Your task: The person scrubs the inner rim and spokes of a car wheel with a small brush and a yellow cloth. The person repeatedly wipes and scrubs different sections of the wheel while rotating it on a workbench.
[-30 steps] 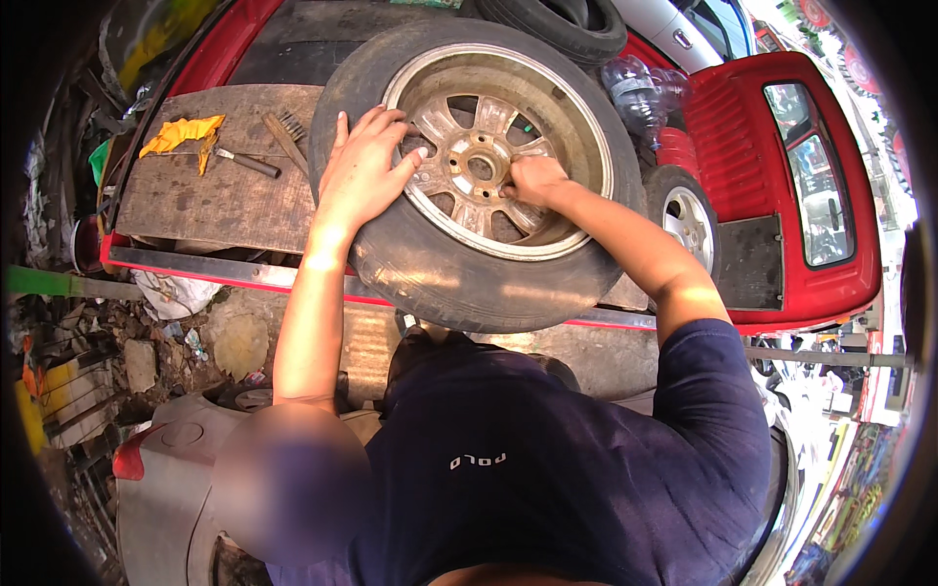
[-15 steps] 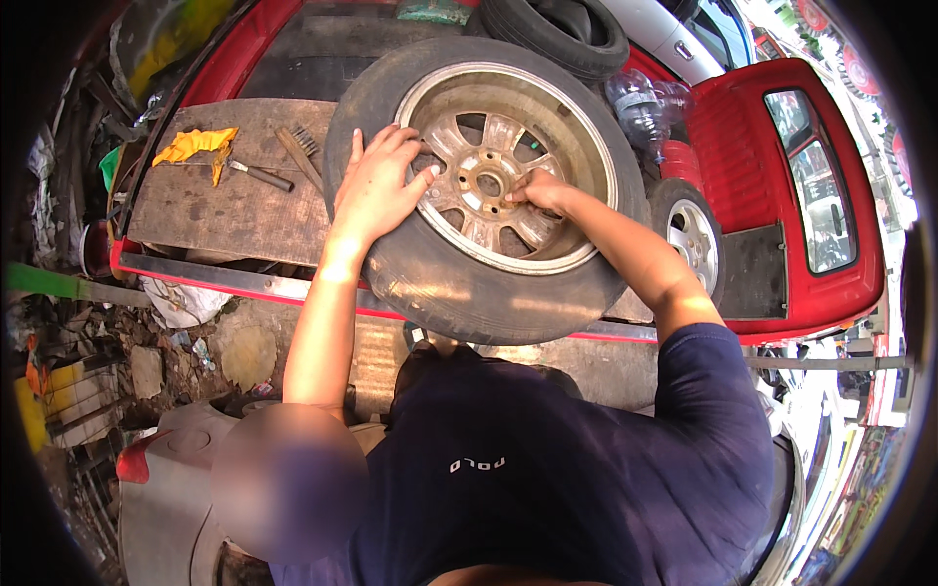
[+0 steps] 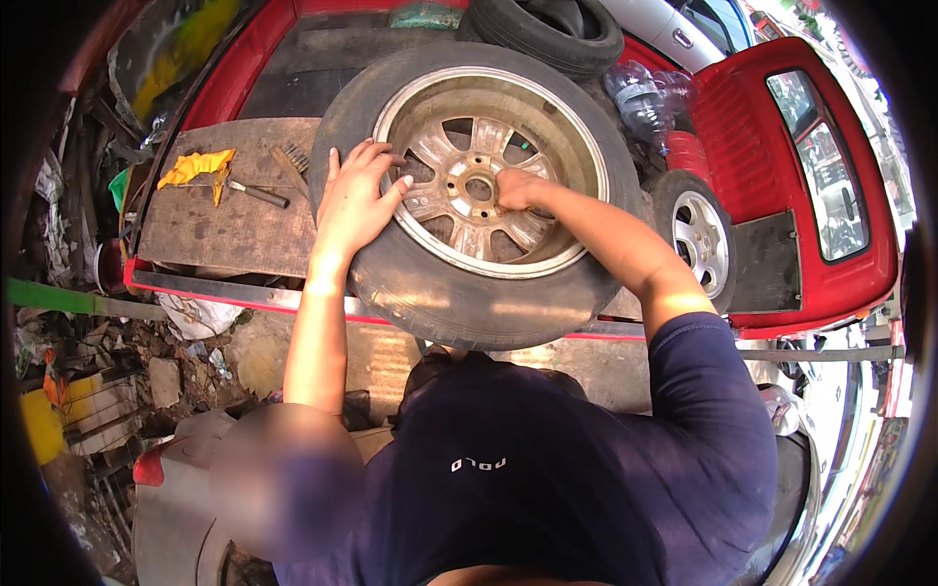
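Observation:
A large tyre on a dirty metal rim (image 3: pixel 586 161) lies flat in front of me, the rim's spokes and centre hub facing up. My left hand (image 3: pixel 360 202) rests open on the left side of the tyre (image 3: pixel 459 308), fingers spread and the tips at the rim's edge. Inside the rim, my right hand (image 3: pixel 525 189) is closed, its curled fingers against the right side of the hub (image 3: pixel 479 188). What those fingers hold, if anything, is hidden. Round bolt holes ring the hub's centre opening.
A stained wooden board (image 3: pixel 234 230) carries a brush (image 3: pixel 292 166), a dark-handled tool (image 3: pixel 258 192) and a yellow cloth (image 3: pixel 198 168). Another tyre (image 3: pixel 547 44) lies behind. Clear plastic bottles (image 3: pixel 640 103) and a smaller wheel (image 3: pixel 699 239) are on the right, beside the red truck cab (image 3: pixel 723 127).
My right hand has shifted slightly up along the hub's right side, its fingers more curled. My left hand stays on the tyre. The whole view has moved a little.

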Available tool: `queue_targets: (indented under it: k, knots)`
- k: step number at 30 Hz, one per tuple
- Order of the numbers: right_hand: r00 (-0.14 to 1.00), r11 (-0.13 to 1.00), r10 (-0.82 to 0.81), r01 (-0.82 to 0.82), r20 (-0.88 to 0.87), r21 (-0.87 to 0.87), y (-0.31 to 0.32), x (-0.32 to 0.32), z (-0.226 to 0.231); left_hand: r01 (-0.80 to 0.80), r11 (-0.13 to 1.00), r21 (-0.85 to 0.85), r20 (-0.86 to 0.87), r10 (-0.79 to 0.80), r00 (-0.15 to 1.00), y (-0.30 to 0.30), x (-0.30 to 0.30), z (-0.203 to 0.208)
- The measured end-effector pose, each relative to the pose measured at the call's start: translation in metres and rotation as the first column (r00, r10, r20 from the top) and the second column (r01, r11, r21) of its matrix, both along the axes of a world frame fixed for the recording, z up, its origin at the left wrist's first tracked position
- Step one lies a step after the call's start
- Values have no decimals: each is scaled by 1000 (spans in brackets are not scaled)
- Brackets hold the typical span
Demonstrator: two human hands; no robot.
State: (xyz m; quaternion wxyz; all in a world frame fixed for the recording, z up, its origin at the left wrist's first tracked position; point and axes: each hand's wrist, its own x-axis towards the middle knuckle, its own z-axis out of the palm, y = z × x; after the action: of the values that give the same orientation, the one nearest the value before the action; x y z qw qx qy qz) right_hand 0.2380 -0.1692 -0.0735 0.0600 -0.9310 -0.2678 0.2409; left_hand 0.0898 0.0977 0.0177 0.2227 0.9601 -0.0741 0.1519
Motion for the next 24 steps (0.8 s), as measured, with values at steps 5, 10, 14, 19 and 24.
queue_targets:
  k: [5, 10, 14, 19, 24]
  knots:
    - [977, 945, -163, 194, -137, 263, -22, 24, 19, -13, 1000, -7, 10, 13, 1000, -1, 0, 0]
    - [992, 998, 67, -69, 109, 7, -18, 4, 20, -28, 1000, 13, 17, 28, 999, -1, 1, 1]
    - [964, 967, 234, -218, 128, -130, -6, -10, 6, -43, 999, 15, 22, 43, 999, -1, 2, 1]
    - [961, 961, 35, 43, -274, 275, -22, 24, 15, -58, 998, 1, 22, 58, 998, -1, 4, 0]
    - [953, 961, 231, -191, -196, 201, -55, 45, 38, -66, 998, 8, 11, 66, 998, -1, 6, 0]
